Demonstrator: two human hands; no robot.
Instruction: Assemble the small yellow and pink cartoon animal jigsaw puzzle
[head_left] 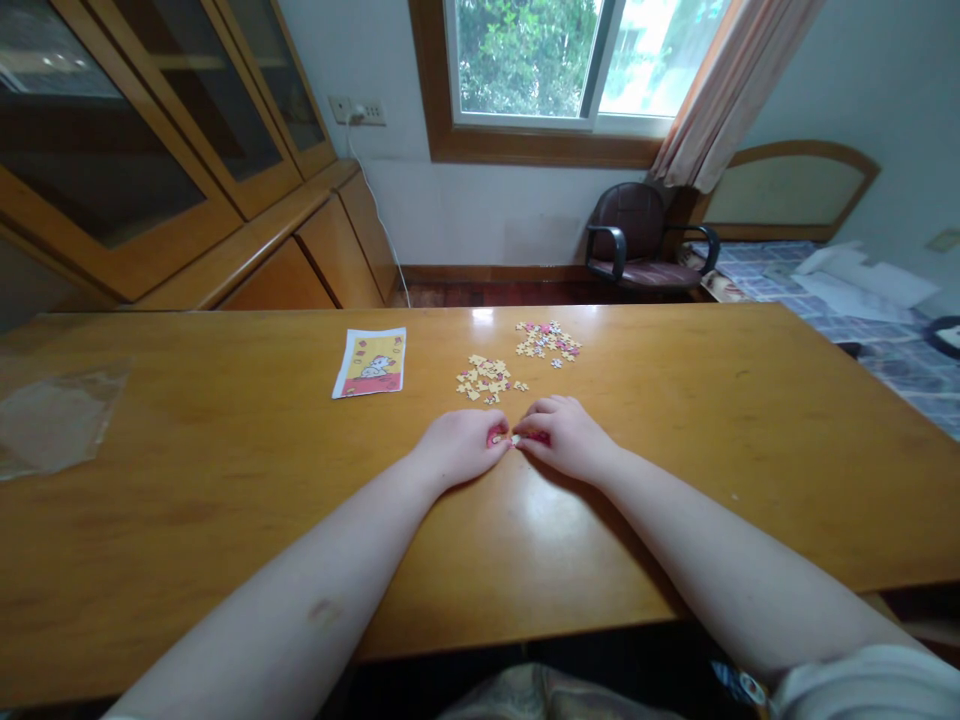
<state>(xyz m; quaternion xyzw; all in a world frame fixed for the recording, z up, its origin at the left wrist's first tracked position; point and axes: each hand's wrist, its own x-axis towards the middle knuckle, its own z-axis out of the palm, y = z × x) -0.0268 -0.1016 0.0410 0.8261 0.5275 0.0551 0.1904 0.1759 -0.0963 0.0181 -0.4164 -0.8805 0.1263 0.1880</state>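
My left hand [465,445] and my right hand [566,435] rest on the wooden table [225,480], fingertips meeting at the middle. Each hand pinches small red and white puzzle pieces [516,439], held together where the fingers touch. Just beyond the hands lies a loose pile of yellow puzzle pieces [486,379]. Farther back sits a second pile of pink and yellow pieces [547,341]. A small picture card [370,363] with a yellow and red cartoon lies flat to the left of the piles.
A clear plastic bag [56,420] lies at the table's left edge. Wooden cabinets [150,150] with glass doors stand at the left. A dark office chair [637,240] stands under the window, and a bed [862,300] with papers is at the right.
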